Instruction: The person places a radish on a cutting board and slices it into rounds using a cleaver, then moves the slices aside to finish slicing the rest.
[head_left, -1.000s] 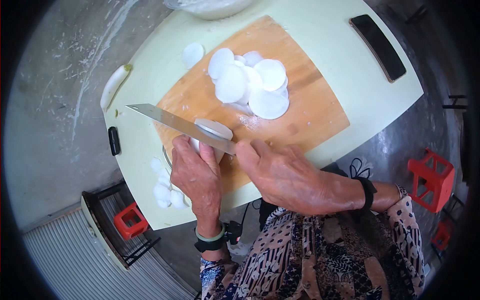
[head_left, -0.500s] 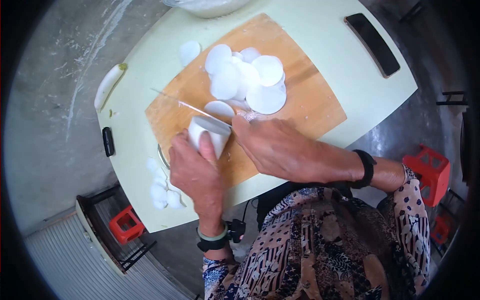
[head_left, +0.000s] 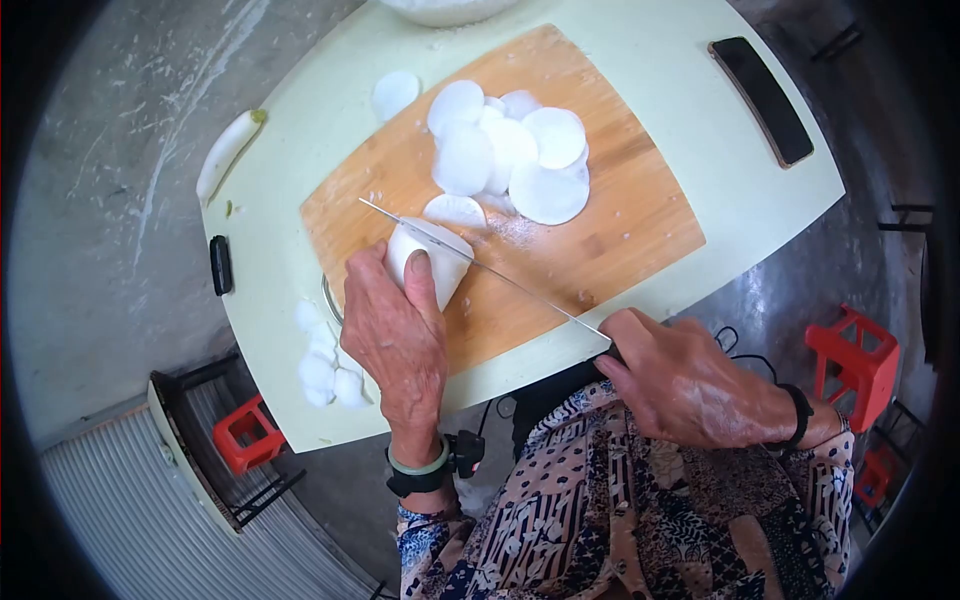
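Note:
My left hand (head_left: 395, 325) grips a cut piece of white radish (head_left: 445, 278) on the wooden cutting board (head_left: 630, 220), with the thumb on its near side. In my right hand (head_left: 690, 385) is the handle of a knife (head_left: 530, 290), low near the table's front edge. Its thin blade reaches up and left, lying across the radish's far end. Just beyond the blade rests a single round slice (head_left: 455, 211). Several more thin radish slices (head_left: 510, 150) overlap in a pile on the far part of the board.
A stray slice (head_left: 396, 95) lies off the board. At the table's left are a long white vegetable (head_left: 228, 155), a small black object (head_left: 220, 265) and white scraps (head_left: 325, 365). A phone (head_left: 762, 100) lies far right, a bowl (head_left: 450, 8) stands at the back. Red stools (head_left: 860, 365) flank the table.
My right hand has drawn back toward me and to the right with the knife, so more of its blade now shows across the radish. My left hand keeps its hold.

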